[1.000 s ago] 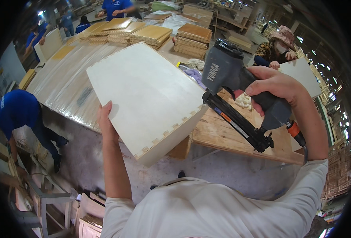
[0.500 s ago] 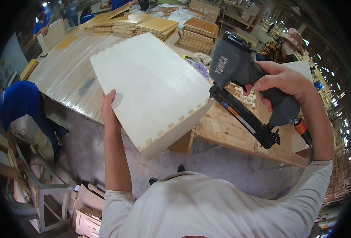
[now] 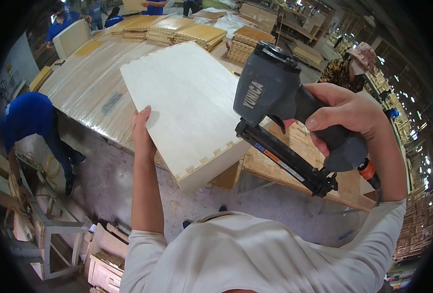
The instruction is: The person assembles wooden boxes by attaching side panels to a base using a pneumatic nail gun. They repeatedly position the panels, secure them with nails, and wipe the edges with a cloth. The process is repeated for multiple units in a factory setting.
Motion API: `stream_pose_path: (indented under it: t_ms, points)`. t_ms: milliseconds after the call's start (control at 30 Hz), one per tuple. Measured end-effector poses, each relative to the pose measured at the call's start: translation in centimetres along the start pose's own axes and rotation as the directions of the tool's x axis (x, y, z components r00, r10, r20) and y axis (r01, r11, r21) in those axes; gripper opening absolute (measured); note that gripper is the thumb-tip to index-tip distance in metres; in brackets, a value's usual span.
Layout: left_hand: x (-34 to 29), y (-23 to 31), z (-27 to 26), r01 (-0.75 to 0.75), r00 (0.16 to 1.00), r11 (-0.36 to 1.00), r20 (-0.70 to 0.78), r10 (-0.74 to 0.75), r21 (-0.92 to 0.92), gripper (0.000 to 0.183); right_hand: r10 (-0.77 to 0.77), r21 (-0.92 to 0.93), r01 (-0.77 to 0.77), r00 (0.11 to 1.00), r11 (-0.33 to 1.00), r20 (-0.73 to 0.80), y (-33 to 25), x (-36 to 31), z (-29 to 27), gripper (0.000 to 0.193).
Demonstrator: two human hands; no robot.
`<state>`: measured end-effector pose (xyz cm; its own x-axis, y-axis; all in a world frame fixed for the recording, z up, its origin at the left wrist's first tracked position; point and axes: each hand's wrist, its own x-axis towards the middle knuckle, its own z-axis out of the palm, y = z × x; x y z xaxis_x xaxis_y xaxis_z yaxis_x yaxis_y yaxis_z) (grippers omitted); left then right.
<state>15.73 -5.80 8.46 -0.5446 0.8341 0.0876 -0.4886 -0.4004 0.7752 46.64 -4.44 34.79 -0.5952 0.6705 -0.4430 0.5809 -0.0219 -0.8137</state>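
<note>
My left hand (image 3: pixel 143 131) grips the left edge of a pale wooden box (image 3: pixel 187 102), thumb on its upper face and the other fingers hidden beneath. The box is tilted, and interlocking finger joints run along its near right and far left edges. Wrapped round the handle of a dark grey pneumatic nail gun (image 3: pixel 270 88) is my right hand (image 3: pixel 343 112), a finger near the trigger. The gun's nose overlaps the box's right corner in view; whether they touch I cannot tell. From the handle's base hangs an air hose with an orange coupling (image 3: pixel 367 170).
A wooden workbench (image 3: pixel 294 171) stands under the gun. A film-wrapped table (image 3: pixel 87 93) carries stacked wooden panels (image 3: pixel 199 33). At left a person in blue (image 3: pixel 28 115) bends over a wooden frame stand (image 3: pixel 60 229). Another person in a patterned hat (image 3: pixel 362 56) is at right.
My right hand has brought the nail gun leftward and slightly down, over the box's right corner. The box has shifted slightly to the right in view, still in my left hand.
</note>
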Motion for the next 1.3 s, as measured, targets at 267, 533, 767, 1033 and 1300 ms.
stream_pose_path:
  t_ms: [267,533,767,1033,1300]
  points:
    - [0.6,-0.1,-0.1,0.025,0.999,0.999,-0.021,-0.026,-0.022,0.036,0.021,-0.064,-0.019,0.999,0.998,0.037,-0.5,0.4,0.2,0.03]
    - [1.3,-0.3,0.7,-0.034,0.999,0.999,-0.02,0.034,-0.014,0.041,-0.068,-0.026,0.074,0.983,0.997,0.168,-1.4,0.8,1.6,0.03]
    - [1.2,0.2,0.7,-0.035,0.999,0.998,0.03,0.036,-0.047,0.028,-0.101,-0.013,0.114,0.924,0.993,0.368,-2.5,2.1,4.9,0.031]
    - [1.2,-0.4,0.7,-0.037,0.999,0.997,-0.022,0.035,-0.069,0.025,-0.056,-0.111,0.104,0.928,0.988,0.369,-3.3,2.2,6.1,0.028]
    - [1.2,0.7,-0.7,0.121,0.983,0.992,0.144,-0.117,-0.019,0.046,-0.077,-0.165,0.125,0.959,0.978,0.272,-0.6,-0.5,4.6,0.039]
